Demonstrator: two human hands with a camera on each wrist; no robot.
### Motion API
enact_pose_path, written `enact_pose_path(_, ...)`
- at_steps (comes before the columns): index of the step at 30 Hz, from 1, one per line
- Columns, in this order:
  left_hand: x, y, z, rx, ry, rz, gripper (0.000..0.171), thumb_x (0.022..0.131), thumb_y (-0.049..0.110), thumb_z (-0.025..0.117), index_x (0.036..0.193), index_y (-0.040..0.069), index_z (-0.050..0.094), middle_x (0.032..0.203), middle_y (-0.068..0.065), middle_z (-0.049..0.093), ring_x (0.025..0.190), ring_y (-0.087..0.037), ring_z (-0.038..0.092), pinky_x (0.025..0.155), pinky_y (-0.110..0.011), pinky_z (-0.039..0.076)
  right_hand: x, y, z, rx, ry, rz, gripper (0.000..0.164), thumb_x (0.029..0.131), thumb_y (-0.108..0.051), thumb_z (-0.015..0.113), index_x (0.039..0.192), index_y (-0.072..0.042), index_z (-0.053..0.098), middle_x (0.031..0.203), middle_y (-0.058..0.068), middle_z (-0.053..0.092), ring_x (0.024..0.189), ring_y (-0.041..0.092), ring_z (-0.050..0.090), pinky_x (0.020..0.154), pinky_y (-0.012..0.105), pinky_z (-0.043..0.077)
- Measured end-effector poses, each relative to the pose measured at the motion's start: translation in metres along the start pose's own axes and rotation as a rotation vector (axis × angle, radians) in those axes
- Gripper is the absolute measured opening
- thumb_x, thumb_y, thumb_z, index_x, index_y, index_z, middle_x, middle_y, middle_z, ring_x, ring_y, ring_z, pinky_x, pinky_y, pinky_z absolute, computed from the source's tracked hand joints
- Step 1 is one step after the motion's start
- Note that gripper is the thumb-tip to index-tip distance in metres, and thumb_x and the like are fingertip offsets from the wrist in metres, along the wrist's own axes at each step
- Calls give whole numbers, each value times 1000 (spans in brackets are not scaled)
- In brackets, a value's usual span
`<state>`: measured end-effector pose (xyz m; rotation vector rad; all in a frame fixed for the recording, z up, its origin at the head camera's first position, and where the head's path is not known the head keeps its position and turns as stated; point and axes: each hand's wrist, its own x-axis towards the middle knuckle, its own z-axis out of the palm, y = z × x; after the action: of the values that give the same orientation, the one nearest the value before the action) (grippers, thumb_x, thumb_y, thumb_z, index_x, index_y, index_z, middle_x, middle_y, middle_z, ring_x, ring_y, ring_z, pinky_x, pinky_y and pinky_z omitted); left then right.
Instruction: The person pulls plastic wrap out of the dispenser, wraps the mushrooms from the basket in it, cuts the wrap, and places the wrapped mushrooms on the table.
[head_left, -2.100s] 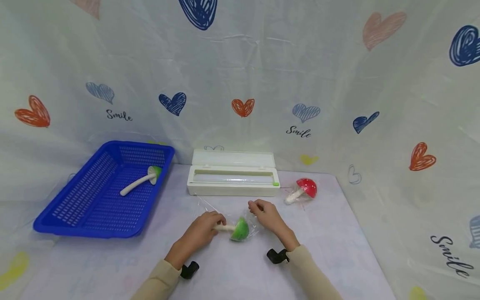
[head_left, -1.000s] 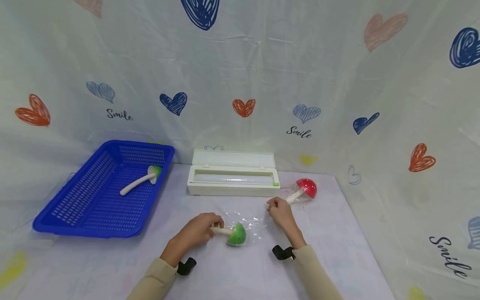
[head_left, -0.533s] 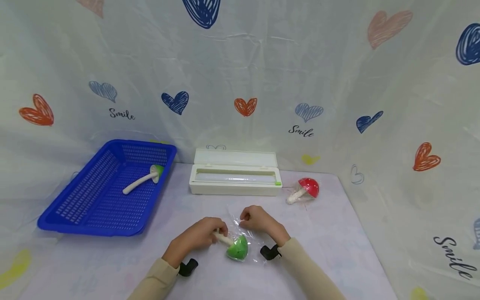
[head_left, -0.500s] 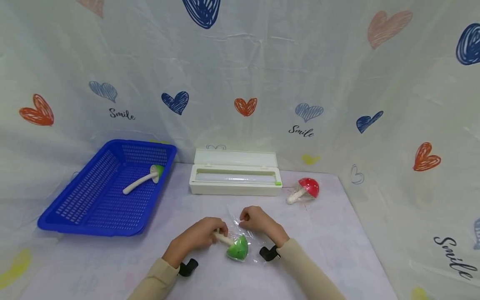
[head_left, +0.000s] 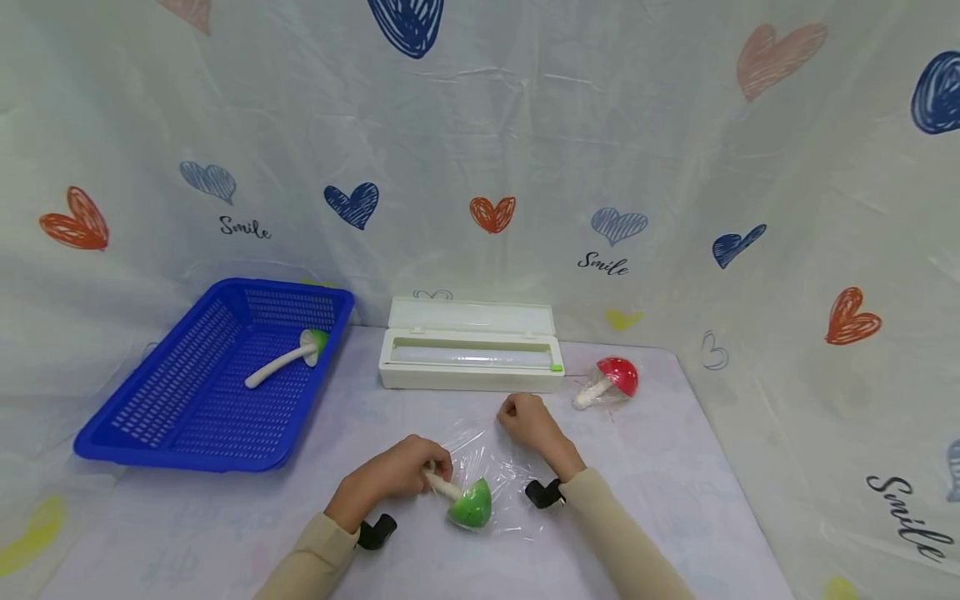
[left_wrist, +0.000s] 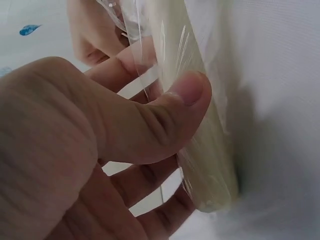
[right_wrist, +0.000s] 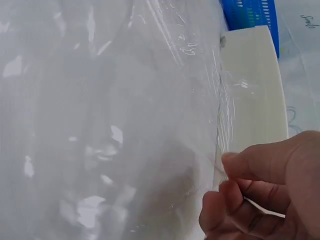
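My left hand grips the white stem of a green-capped toy mushroom. In the left wrist view the thumb presses the stem, and clear film covers the stem there. A sheet of clear plastic wrap spreads from the mushroom toward my right hand. Thumb and forefinger of that hand pinch the wrap's edge, as the right wrist view shows, with the film drawn out wide and creased. The mushroom's cap points right, toward the front of the table.
Behind the hands stands a white wrap dispenser, its lid raised and a roll inside. A red-capped mushroom in film lies to its right. At left, a blue basket holds another green-capped mushroom. A heart-printed curtain hangs behind.
My right hand went out to the right, came back toward the mushroom, and now has moved up and away, stretching the wrap. The mushroom's cap has swung toward the front; the left hand keeps its grip.
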<state>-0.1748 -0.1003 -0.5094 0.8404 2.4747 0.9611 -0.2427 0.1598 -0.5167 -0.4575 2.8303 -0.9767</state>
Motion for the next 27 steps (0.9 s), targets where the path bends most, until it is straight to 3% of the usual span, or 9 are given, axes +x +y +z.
enact_pose_path(3, 1, 1, 0, 8, 6, -28, 38, 73, -18, 72, 88, 16, 74, 84, 9, 68, 76, -7, 54, 70, -25, 49, 1, 0, -4, 124, -51, 0, 12, 94, -8, 67, 97, 1, 75, 88, 9, 74, 74, 14, 64, 66, 27, 53)
enact_pose_path(7, 3, 2, 2, 15, 28, -99, 29, 88, -10, 69, 105, 12, 75, 95, 2, 73, 83, -10, 60, 77, -33, 54, -3, -5, -14, 236, -20, -9, 21, 97, -9, 66, 114, 3, 71, 100, 12, 74, 85, 20, 70, 73, 31, 57)
enact_pose_path(10, 4, 1, 3, -7, 50, -149, 30, 93, -7, 65, 117, 10, 69, 103, -5, 74, 90, -15, 65, 81, -39, 56, -12, -13, -22, 215, 13, -96, 21, 98, -9, 66, 115, 2, 71, 103, 10, 74, 92, 22, 70, 79, 32, 57)
enact_pose_path(14, 5, -1, 5, -30, 88, -166, 29, 97, -4, 61, 122, 12, 64, 109, -9, 74, 94, -17, 67, 80, -39, 55, -33, -25, -27, 174, -135, -200, 24, 97, -19, 71, 114, -3, 71, 111, 8, 73, 99, 24, 67, 84, 35, 57)
enact_pose_path(18, 5, -4, 7, 3, 126, -114, 25, 102, 1, 57, 124, 7, 66, 110, -10, 74, 87, -14, 64, 76, -35, 53, -50, -28, -21, 114, -271, -209, 45, 88, -24, 83, 127, -7, 66, 128, 10, 63, 116, 28, 61, 96, 43, 55)
enact_pose_path(23, 3, -9, 9, 40, 158, -63, 34, 97, 13, 71, 128, 0, 67, 120, -12, 68, 96, -18, 62, 84, -38, 53, -55, -22, -10, 80, -243, -186, 59, 85, -10, 84, 138, -9, 58, 138, 13, 57, 126, 30, 57, 105, 50, 50)
enact_pose_path(27, 1, -12, 10, 55, 204, -81, 46, 86, 4, 80, 129, -1, 66, 113, -8, 63, 99, -18, 59, 86, -38, 53, -53, -11, -6, 113, -215, -176, 60, 88, -1, 78, 142, -7, 55, 142, 13, 58, 129, 33, 56, 107, 54, 48)
